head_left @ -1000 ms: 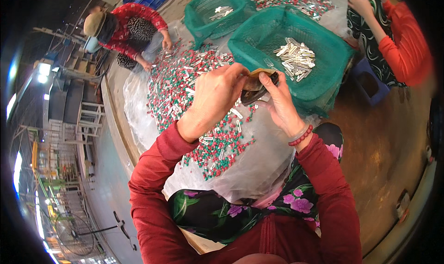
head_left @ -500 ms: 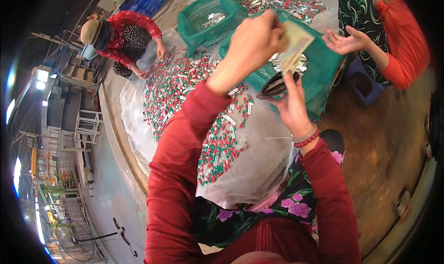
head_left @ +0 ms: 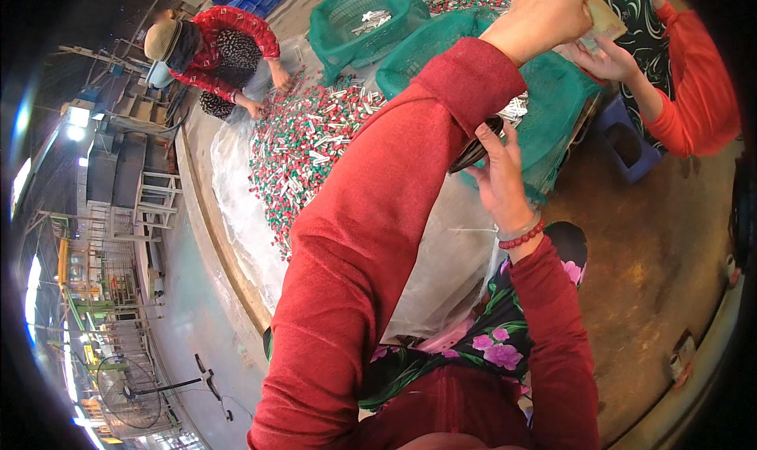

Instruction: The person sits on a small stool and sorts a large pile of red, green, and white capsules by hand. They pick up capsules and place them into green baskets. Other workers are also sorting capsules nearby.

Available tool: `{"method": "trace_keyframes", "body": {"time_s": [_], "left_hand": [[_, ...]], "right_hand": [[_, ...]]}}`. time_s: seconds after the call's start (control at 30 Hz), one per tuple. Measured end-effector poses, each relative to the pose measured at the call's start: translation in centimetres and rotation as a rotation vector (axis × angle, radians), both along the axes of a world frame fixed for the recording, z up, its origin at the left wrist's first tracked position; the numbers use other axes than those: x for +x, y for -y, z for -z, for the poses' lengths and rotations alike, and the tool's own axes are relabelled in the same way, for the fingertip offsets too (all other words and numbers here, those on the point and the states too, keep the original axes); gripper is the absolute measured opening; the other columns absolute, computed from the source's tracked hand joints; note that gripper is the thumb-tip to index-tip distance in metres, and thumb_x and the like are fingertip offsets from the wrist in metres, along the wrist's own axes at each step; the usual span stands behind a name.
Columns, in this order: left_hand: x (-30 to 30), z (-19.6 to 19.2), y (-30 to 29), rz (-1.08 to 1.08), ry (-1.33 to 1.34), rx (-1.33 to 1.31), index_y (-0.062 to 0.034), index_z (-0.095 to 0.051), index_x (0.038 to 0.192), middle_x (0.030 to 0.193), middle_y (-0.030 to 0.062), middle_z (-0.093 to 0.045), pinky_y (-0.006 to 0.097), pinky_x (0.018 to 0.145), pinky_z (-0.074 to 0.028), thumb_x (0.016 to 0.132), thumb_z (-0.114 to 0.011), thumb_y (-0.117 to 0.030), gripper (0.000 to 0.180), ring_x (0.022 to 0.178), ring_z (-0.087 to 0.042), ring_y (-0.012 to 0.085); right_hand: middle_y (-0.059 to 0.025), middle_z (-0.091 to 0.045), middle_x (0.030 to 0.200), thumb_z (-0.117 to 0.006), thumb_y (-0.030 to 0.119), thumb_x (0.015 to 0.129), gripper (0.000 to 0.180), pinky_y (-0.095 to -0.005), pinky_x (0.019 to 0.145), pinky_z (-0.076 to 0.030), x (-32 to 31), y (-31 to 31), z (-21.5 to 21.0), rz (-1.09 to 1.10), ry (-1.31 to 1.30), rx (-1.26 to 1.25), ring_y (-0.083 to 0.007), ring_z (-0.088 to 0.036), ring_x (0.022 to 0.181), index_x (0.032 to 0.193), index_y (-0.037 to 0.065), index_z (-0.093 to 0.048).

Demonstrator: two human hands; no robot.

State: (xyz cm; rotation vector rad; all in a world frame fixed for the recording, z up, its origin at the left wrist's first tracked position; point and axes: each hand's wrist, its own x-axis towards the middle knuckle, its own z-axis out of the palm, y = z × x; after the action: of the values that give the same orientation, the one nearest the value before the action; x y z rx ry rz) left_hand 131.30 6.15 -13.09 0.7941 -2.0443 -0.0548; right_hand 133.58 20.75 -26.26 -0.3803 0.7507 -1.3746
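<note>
My left hand (head_left: 548, 14) reaches to the upper right with its fingers closed at the edge of a pale yellow banknote (head_left: 605, 20); the fingertips are hidden. A co-worker's hand (head_left: 603, 59) touches the same note from below. In my right hand (head_left: 503, 178), which has a red bead bracelet at the wrist, is a dark wallet (head_left: 467, 156), partly covered by my left sleeve. Just beyond the wallet stands a green mesh-lined basket (head_left: 548, 154) with white clip-shaped pieces inside.
Small red, green and white pieces (head_left: 307, 150) lie heaped on a plastic sheet (head_left: 426, 292). Farther back stands another green mesh basket (head_left: 347, 48). At the left a person in a red patterned top (head_left: 236, 32) bends over the heap. A blue stool (head_left: 623, 146) stands at the right.
My left hand has carried the banknote from above the wallet to the upper right, where the co-worker's hand now meets it. My right hand has stayed nearly in place with the wallet.
</note>
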Motion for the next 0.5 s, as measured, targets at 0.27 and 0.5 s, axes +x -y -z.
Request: {"method": "trace_keyframes", "body": {"time_s": [0.27,0.5], "left_hand": [[2.1,-1.5,-3.9,-0.064,0.154,-0.142,-0.0006,-0.059,0.081,0.072,0.0209,-0.063,0.046,0.062,-0.05,0.074,-0.063,-0.018,0.02,0.07,-0.062,0.0398],[15.5,3.9,-14.1,-0.142,0.504,0.395,-0.0023,-0.055,0.104,0.078,0.0159,-0.064,0.041,0.063,-0.05,0.077,-0.069,-0.025,0.037,0.071,-0.063,0.034]], "right_hand": [[0.0019,-0.055,0.101,-0.075,0.025,0.075,0.055,-0.0341,0.066,-0.045,-1.0,0.3,1.1,0.039,-0.01,-0.03,-0.0111,-0.055,0.085,0.118,0.012,-0.044],[-0.0003,-0.057,0.093,-0.071,0.023,0.078,0.042,-0.0351,0.062,-0.05,0.1,-0.5,0.0,-0.051,0.012,-0.011,-0.0128,-0.057,0.081,0.109,0.011,-0.047]]}}
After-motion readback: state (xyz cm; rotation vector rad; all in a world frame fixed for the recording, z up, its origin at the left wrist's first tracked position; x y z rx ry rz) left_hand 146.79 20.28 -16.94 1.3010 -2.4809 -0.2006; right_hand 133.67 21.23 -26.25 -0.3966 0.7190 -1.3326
